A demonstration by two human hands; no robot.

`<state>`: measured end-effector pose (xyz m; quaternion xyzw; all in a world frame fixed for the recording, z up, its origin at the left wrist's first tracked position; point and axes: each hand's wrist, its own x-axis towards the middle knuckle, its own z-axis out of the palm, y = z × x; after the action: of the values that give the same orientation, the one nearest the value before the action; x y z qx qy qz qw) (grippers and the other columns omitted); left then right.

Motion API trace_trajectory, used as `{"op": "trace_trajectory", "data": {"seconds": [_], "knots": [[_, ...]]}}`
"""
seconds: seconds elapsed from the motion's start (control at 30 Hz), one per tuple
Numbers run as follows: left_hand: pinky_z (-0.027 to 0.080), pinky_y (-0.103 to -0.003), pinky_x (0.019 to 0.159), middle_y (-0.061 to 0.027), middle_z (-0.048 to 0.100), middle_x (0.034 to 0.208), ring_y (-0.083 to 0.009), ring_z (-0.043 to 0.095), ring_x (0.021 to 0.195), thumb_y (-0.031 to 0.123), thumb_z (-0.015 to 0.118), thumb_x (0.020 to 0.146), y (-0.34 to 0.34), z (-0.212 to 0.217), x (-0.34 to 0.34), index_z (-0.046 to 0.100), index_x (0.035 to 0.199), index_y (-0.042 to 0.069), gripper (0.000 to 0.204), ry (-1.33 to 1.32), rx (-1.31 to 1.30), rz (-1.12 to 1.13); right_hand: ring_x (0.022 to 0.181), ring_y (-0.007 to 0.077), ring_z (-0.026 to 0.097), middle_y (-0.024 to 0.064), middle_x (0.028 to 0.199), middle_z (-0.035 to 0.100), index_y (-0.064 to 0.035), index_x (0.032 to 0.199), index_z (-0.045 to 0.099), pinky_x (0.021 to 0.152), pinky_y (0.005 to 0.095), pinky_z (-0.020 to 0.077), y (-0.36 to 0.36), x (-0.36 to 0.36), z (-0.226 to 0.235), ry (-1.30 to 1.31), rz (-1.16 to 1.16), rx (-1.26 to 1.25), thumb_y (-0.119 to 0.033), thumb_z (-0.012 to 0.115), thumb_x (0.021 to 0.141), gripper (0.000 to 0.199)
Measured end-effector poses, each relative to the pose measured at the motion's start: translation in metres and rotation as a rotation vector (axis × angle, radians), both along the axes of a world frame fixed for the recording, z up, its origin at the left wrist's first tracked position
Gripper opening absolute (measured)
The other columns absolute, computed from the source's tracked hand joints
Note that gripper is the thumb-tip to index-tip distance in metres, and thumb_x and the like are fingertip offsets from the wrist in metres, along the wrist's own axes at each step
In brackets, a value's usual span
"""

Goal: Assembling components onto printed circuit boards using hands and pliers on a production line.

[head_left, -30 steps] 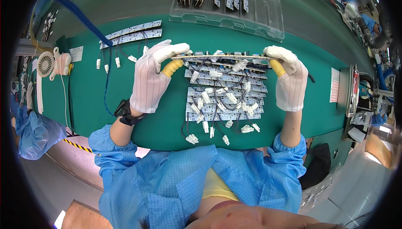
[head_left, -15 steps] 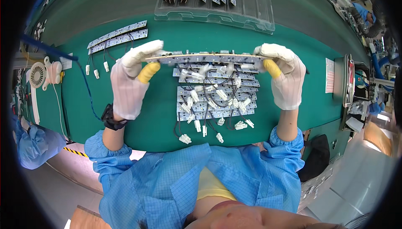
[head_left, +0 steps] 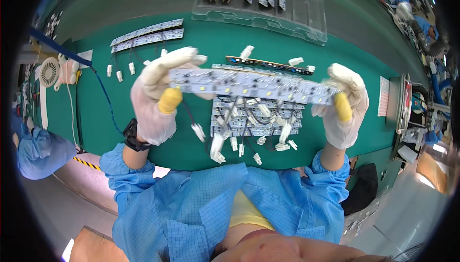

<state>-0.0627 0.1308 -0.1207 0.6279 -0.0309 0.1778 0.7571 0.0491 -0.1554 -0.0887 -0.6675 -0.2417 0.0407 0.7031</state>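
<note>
A long LED circuit board strip (head_left: 249,84) is stretched between my two hands, its light face with small yellowish LEDs toward me and its right end lower. My left hand (head_left: 160,87), in a white glove with a yellow thumb tip, pinches the left end. My right hand (head_left: 346,104), gloved alike, grips the right end. Under the strip lies a pile of similar LED strips (head_left: 256,130) with dark wires and white plugs, partly hidden. Just beyond, a dark-sided strip (head_left: 268,65) with white plugs rests nearly edge-on.
Two LED strips (head_left: 147,39) with hanging wires lie at the far left of the green mat. A clear plastic tray (head_left: 258,15) with more strips stands at the back. A small fan (head_left: 49,73) is at the left. A blue cord (head_left: 103,94) runs to my black wrist strap (head_left: 132,135).
The strip between my hands was edge-on and level; now its LED face shows and it slopes down rightward. A dark-sided strip now shows separately behind it. My right hand has moved right and nearer.
</note>
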Motion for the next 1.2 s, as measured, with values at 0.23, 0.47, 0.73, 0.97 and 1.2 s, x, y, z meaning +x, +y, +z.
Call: {"op": "trace_trajectory", "data": {"seconds": [0.23,0.47,0.73,0.97,1.2], "knots": [[0.048,-0.031,0.091,-0.0168,0.065,0.109,-0.0216,0.063,0.101,0.033,0.069,0.084,-0.003,0.001,0.009,0.053,0.119,-0.008,0.056,0.081,-0.033,0.098,0.073,0.0146,0.062,0.0100,0.100,0.062,0.0018,0.119,0.055,0.069,0.0284,0.0496,-0.003,0.028,-0.023,-0.071,0.020,-0.179,-0.028,0.055,0.094,0.039],[0.048,-0.023,0.080,-0.0147,0.066,0.103,-0.0193,0.067,0.088,0.035,0.058,0.093,0.021,-0.016,0.013,0.053,0.119,-0.005,0.048,0.017,-0.051,0.201,0.090,0.0294,0.059,0.0110,0.100,0.064,-0.0059,0.096,0.067,0.079,0.0361,0.0492,0.001,0.055,-0.039,-0.370,0.144,-1.018,-0.003,0.073,0.068,0.028],[0.047,-0.021,0.072,-0.0135,0.068,0.095,-0.0164,0.067,0.084,0.043,0.054,0.094,0.017,-0.001,0.017,0.056,0.115,-0.006,0.053,0.140,0.110,0.244,0.080,0.0307,0.062,0.0136,0.095,0.066,-0.0003,0.089,0.064,0.069,0.0366,0.0495,0.017,0.058,-0.057,-0.727,-0.071,-0.651,-0.002,0.073,0.070,0.022],[0.049,-0.022,0.077,-0.0122,0.068,0.096,-0.0166,0.067,0.089,0.041,0.062,0.089,0.008,-0.003,0.012,0.054,0.114,-0.006,0.054,0.181,-0.016,0.143,0.103,0.0348,0.058,0.0137,0.104,0.063,-0.0028,0.089,0.061,0.092,0.0418,0.0461,0.007,0.049,-0.044,-0.650,0.100,-0.739,0.012,0.054,0.062,0.031],[0.047,-0.020,0.081,-0.0115,0.068,0.099,-0.0111,0.064,0.091,0.030,0.064,0.090,0.008,-0.018,0.011,0.052,0.117,-0.006,0.047,0.022,-0.076,0.102,0.099,0.0245,0.059,0.0114,0.102,0.063,-0.0040,0.112,0.058,0.088,0.0369,0.0449,0.014,0.028,-0.011,-0.263,0.064,-0.294,-0.001,0.060,0.076,0.037]]}}
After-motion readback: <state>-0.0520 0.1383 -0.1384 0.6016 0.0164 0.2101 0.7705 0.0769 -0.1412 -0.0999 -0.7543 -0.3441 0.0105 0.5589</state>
